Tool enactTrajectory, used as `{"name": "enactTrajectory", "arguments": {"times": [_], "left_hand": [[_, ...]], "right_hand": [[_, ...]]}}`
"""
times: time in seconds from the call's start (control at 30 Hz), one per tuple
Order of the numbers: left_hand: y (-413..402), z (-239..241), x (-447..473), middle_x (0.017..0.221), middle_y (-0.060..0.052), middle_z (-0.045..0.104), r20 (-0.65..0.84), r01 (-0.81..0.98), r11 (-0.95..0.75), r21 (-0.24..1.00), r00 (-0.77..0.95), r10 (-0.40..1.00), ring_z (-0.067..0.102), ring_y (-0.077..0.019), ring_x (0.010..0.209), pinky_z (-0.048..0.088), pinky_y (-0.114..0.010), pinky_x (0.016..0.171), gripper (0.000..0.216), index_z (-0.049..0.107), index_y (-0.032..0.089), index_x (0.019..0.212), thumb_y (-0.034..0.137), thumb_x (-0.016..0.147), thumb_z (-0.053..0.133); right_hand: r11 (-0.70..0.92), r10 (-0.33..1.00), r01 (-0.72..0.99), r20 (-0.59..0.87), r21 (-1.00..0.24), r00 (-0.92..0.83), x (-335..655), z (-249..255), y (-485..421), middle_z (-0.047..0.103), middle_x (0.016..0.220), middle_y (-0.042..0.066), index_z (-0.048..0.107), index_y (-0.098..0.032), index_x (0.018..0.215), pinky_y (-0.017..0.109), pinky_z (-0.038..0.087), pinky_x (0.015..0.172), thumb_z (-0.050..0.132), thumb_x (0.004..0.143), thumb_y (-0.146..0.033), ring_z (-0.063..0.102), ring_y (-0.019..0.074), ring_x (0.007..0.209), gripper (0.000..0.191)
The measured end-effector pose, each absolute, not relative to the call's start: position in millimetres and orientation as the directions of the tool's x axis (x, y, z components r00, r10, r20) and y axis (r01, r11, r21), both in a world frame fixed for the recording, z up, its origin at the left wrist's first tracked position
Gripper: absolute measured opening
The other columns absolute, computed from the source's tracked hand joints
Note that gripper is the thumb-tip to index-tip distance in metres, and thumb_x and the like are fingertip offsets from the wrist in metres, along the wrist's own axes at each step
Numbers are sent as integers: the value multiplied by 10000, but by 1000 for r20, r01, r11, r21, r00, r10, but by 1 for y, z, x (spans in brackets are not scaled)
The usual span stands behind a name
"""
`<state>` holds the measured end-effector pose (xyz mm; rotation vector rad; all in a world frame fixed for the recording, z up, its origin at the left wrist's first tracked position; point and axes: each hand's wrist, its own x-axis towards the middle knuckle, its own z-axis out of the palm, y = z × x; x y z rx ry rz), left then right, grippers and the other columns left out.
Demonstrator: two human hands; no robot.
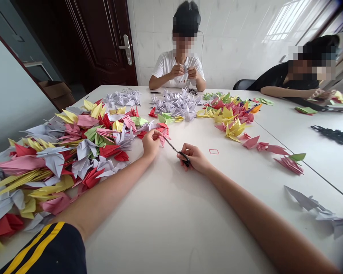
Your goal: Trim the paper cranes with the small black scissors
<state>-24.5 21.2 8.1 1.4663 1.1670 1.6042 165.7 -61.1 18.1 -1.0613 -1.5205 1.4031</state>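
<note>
My right hand [194,157] grips the black-handled scissors [185,156], with the blades pointing up and left. At the blade tips is my left hand [151,144], its thumb and fingers pinched together. What they pinch is too small to make out. A pink folded paper piece [162,141] shows just beyond those fingers, beside red paper cranes [165,131]. Left of my left hand spreads a large heap of folded paper cranes [97,133] in grey, red, pink, yellow and green.
Across the white table [171,220], a person in a white shirt [163,72] holds folded grey paper behind grey cranes [177,102]. Another person [297,82] leans in at the right. Pink and yellow cranes [234,129], a grey crane [317,209] and black cord [331,134] lie rightward.
</note>
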Motion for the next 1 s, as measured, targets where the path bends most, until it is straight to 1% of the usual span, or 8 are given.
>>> {"name": "enactTrajectory", "arguments": {"times": [0.23,0.47,0.63,0.77,1.0], "left_hand": [[22,9,-25,698,9,663,381,102,-368,924,-159,911,640,-135,683,496,-223,669,215,623,175,655,7,593,504],[22,8,-26,705,7,660,366,106,-353,930,-157,917,632,-130,669,484,-218,648,202,625,174,657,17,606,508],[21,9,-26,697,7,657,364,89,-354,931,-150,919,649,-141,700,502,-233,679,176,623,172,657,21,614,543],[21,9,-25,674,13,645,371,90,-361,928,-151,916,642,-134,684,509,-238,694,168,615,171,644,22,620,543],[22,9,-25,686,14,649,365,92,-354,931,-167,916,624,-122,640,485,-222,634,191,614,169,644,4,611,523]], "right_hand": [[39,949,69,15,-997,-314,165,19,-62,633,557,-41,423,-228,760,186,266,342,763,757,-561,524,101,368,476],[29,949,71,5,-997,-316,164,19,-62,624,541,-44,418,-227,749,191,276,352,773,749,-551,514,99,360,481],[30,957,57,13,-998,-291,163,21,-64,629,552,-43,427,-223,746,198,287,366,784,742,-543,508,94,355,480],[33,957,62,14,-998,-291,163,21,-64,631,560,-40,433,-223,744,199,282,363,778,746,-550,512,96,363,476],[30,957,84,4,-996,-289,163,19,-62,614,534,-48,424,-228,741,199,278,359,781,731,-560,505,99,357,488]]}}
